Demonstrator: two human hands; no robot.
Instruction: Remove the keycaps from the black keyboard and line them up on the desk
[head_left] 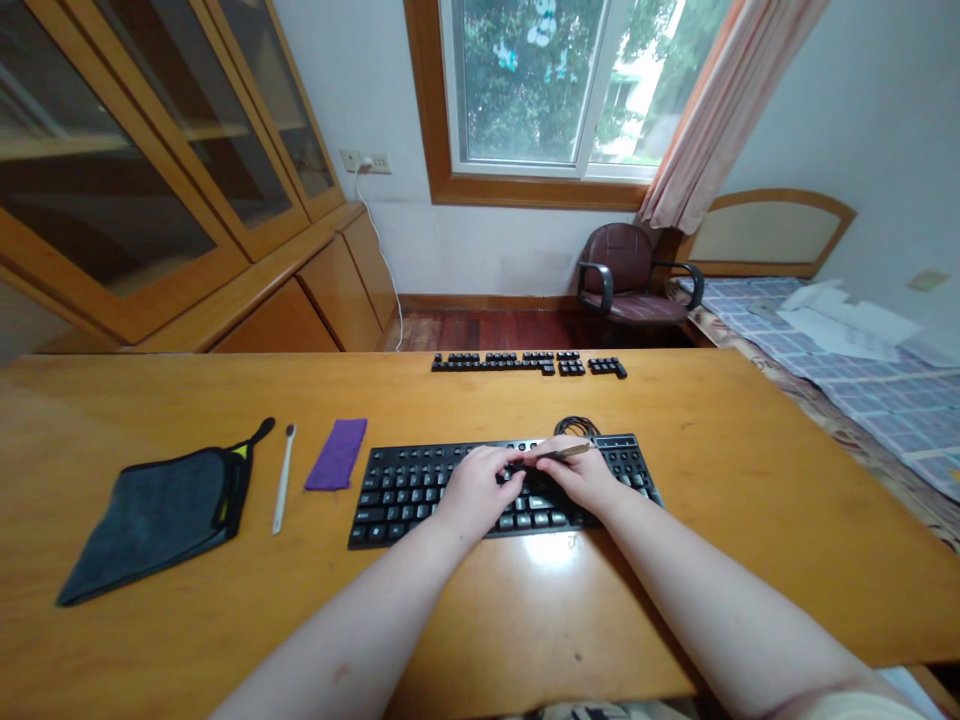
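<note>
While the black keyboard [405, 497] is lying on the surface [480, 625], its nearer rows are carrying their keys. Over its middle, the left hand's [475, 488] fingers are bending close together; whether they are pinching anything, I cannot tell. The right hand's [582, 476] fingers are holding a thin brown tool [574, 452]. Beyond the coiled cable [576, 425], loose keycaps [495, 365] are lining the far edge, so about two rows appear off, most keys remaining seated.

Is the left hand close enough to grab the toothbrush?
Probably yes. The left hand would need to leave the keyboard and swing left, but only the purple cloth lies between keyboard and toothbrush, and it looks flat enough to pass over.
</note>
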